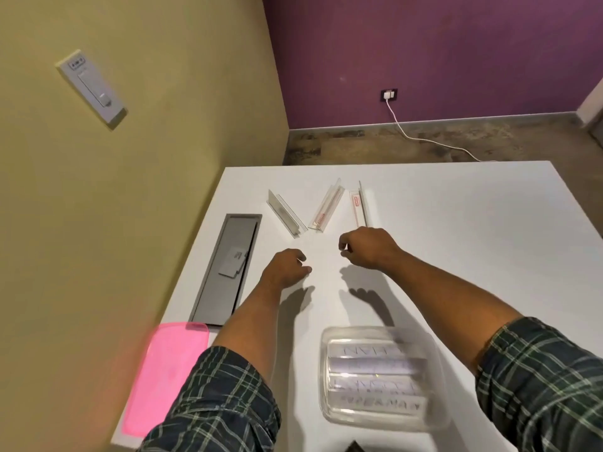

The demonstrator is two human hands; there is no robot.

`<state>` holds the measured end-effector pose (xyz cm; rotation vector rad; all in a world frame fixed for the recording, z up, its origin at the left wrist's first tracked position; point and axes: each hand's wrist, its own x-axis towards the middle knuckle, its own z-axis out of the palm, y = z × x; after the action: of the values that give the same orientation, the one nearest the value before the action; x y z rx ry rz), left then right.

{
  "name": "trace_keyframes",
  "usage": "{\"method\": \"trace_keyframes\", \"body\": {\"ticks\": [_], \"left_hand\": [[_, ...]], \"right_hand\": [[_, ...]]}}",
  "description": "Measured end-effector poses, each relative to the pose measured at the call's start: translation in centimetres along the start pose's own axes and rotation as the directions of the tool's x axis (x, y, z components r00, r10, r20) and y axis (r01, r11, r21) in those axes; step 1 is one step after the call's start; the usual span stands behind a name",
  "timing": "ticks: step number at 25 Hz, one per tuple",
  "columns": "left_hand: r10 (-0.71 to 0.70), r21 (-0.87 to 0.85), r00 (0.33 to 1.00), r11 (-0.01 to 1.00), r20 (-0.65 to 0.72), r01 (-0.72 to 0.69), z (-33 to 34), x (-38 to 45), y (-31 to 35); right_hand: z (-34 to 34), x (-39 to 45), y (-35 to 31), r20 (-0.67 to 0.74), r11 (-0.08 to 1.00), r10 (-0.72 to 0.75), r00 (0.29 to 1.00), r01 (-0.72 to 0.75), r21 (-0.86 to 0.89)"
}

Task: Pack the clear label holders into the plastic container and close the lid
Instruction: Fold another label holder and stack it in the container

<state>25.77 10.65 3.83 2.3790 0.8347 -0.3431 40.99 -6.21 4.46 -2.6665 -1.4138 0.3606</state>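
Three clear label holders lie at the far side of the white table (pixel 456 243): a left one (pixel 287 213), a middle one (pixel 326 207) and a right one (pixel 359 205). The clear plastic container (pixel 378 376) stands open near me and holds several label holders. Its pink lid (pixel 163 376) lies at the table's near left edge. My left hand (pixel 285 267) hovers over the table below the left holder, fingers curled and empty. Just below the right holder hangs my right hand (pixel 365 247), fingers curled loosely, holding nothing.
A grey recessed cable tray (pixel 225 269) with a small white card in it runs along the table's left side. A yellow wall is close on the left. A white cable (pixel 424 138) trails over the floor beyond the table.
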Motion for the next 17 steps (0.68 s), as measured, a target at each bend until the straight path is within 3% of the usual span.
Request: {"method": "trace_keyframes", "body": {"ticks": [6, 9, 13, 17], "left_hand": [[-0.072, 0.038, 0.996, 0.997, 0.056, 0.07, -1.7, 5.9, -2.6], [-0.106, -0.045, 0.991, 0.993, 0.086, 0.11, -1.7, 8.4, -2.9], [-0.058, -0.244, 0.997, 0.968, 0.044, 0.067, -0.8, 10.7, -2.9], [-0.037, -0.382, 0.992, 0.921, 0.122, 0.081, 0.5, 11.5, -2.8]], "right_hand": [[1.8, 8.1, -1.6, 0.164, 0.995, -0.015, 0.986, -0.001, 0.099], [2.3, 11.6, -2.1, 0.19, 0.975, 0.001, 0.982, -0.044, 0.22], [4.0, 15.4, -2.8, 0.204, 0.87, 0.041, 0.978, -0.135, 0.475], [6.6, 17.2, -3.9, 0.26, 0.725, 0.054, 0.964, -0.217, 0.654]]}}
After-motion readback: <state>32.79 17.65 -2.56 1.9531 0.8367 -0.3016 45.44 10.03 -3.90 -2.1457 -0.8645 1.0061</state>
